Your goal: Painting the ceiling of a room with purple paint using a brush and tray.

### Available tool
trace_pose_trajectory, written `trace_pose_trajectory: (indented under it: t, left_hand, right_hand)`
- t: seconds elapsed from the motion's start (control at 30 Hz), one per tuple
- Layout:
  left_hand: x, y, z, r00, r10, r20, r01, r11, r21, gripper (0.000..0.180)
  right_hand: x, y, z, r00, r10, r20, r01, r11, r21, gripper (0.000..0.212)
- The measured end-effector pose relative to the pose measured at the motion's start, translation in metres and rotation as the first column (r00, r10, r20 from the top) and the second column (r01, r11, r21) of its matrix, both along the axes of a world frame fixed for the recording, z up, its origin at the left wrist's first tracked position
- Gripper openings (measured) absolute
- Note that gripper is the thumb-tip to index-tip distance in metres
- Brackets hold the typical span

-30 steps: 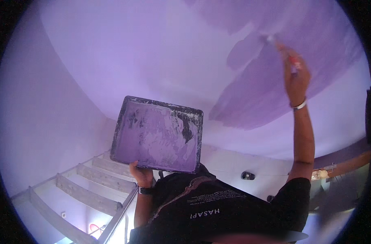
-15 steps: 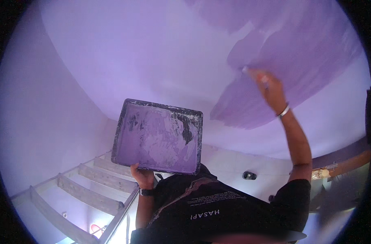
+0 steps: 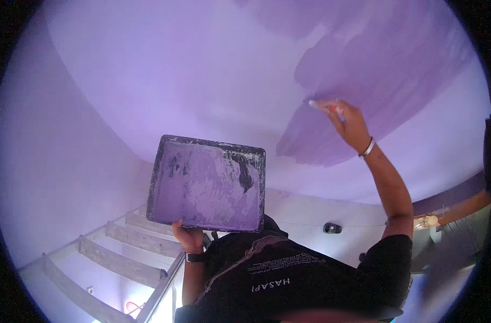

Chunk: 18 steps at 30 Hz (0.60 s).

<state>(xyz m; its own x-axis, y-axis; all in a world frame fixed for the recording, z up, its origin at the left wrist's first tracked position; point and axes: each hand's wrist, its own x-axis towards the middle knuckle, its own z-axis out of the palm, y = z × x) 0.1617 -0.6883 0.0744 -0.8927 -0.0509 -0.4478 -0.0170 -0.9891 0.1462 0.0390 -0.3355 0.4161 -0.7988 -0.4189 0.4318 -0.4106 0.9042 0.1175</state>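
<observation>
My left hand (image 3: 189,237) grips a black paint tray (image 3: 209,183) by its near edge, thumb over the rim. Lilac paint coats the tray's inside, with bare dark patches and dried smears toward the right. Raised at the upper right, my right hand (image 3: 350,125) is closed round a slim tool with a pale tip and a reddish part, likely a paintbrush (image 3: 313,103). The tip is at the wall (image 3: 213,81), by the left border of a darker purple painted patch (image 3: 385,75). Fingers hide most of the tool.
A ladder-like frame with wide pale rungs (image 3: 121,264) stands at the lower left, a red item (image 3: 131,307) below it. A small black object (image 3: 332,228) lies beyond my right side. At the right are a glowing lamp (image 3: 426,222) and a brown ledge (image 3: 463,209).
My right hand has moved a little left and down with the brush along the patch's border. The tray has barely shifted in my left hand.
</observation>
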Motion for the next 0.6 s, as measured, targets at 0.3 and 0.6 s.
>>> trace_pose_trajectory:
  t: [0.3, 0.6]
  left_hand:
    - [0.011, 0.037, 0.022, 0.999, 0.043, -0.002, -0.043, 0.999, -0.018, 0.054]
    - [0.014, 0.031, 0.035, 0.999, 0.030, -0.027, -0.031, 0.998, -0.050, 0.052]
  right_hand:
    - [-0.018, -0.024, 0.174, 0.715, 0.215, -0.665, -0.065, 0.968, 0.243, 0.018]
    - [-0.008, 0.020, 0.039, 1.000, -0.003, -0.002, 0.004, 0.977, 0.213, 0.026]
